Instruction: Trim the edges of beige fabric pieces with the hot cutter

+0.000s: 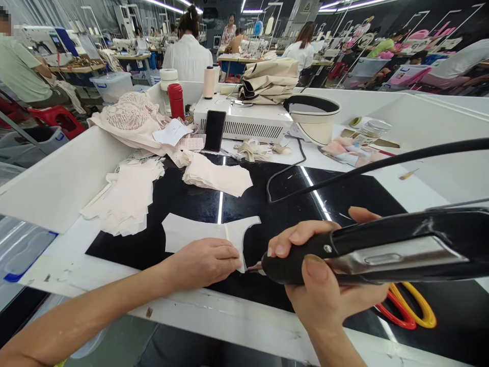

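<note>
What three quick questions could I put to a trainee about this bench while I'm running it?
1. Multiple choice: what does the right grip hold? A) the phone; B) a black handheld tool; C) the red bottle.
2. True or false: the red bottle stands to the right of the phone.
3. Fill in the gap: the left grip rests on the ______.

Key:
1. B, with the tool's tip close to the near corner of the piece below the left grip.
2. False; the red bottle stands to the left of the phone.
3. White cut piece.
</note>
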Demonstrator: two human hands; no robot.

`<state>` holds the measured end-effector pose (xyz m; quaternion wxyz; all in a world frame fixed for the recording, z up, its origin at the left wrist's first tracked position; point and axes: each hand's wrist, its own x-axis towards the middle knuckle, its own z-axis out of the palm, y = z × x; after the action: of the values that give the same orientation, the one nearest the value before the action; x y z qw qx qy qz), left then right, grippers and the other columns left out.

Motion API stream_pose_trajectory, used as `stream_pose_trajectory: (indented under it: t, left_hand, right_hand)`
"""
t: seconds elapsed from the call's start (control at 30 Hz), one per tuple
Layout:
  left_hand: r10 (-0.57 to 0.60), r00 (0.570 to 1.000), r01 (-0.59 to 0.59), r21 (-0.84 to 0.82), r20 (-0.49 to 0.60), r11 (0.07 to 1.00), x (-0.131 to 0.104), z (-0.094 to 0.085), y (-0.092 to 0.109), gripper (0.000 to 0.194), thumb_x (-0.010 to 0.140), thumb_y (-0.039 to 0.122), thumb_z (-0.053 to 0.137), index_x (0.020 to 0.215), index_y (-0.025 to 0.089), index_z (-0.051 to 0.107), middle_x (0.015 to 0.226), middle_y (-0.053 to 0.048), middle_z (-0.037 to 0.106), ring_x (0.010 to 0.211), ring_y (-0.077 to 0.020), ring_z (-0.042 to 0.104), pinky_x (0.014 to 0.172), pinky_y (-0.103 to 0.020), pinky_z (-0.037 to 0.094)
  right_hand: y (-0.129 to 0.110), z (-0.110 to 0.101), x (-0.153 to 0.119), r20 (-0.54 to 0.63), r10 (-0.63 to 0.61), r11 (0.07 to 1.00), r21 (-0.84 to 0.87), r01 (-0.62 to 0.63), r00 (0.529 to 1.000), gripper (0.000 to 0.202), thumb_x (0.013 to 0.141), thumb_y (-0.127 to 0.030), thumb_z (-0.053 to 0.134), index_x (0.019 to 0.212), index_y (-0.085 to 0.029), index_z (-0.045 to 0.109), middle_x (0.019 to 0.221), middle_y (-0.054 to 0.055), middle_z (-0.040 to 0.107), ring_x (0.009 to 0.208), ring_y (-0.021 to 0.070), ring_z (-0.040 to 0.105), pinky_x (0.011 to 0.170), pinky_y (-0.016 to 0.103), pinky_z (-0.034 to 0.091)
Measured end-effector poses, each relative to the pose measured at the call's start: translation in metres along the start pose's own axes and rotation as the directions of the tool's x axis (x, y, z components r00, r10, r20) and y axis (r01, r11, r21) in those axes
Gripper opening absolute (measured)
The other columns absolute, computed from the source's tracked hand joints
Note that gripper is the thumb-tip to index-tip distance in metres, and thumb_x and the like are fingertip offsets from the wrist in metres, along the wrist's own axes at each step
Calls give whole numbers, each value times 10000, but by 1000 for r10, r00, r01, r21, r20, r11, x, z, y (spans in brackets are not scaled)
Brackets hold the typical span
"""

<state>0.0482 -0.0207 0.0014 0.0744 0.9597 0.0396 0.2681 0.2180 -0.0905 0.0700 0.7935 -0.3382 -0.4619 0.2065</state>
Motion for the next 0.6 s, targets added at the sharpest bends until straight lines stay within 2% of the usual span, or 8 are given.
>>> stream_pose_trajectory:
  t: [0.4,0.6]
  left_hand:
    - [22,1000,-22,-4,-20,1000,-2,3,-1,209,1073,102,462,1104,94,668,1049,-77,754,1021,-186,720,1081,-309,566]
    - [9,1000,-10,-10,-9,1000,-4,3,-1,192,1069,109,475,1122,114,660,1076,-77,756,1037,-176,722,1085,-304,568]
  right_hand:
    - [9,2,-4,38,23,999,48,-25,999,535,868,-232,853,1338,-335,620,864,-16,686,581,152,639,512,312,588]
    - [10,2,-5,40,5,1000,19,-6,999,515,887,-228,835,1340,-329,612,857,-14,680,574,153,634,509,311,585]
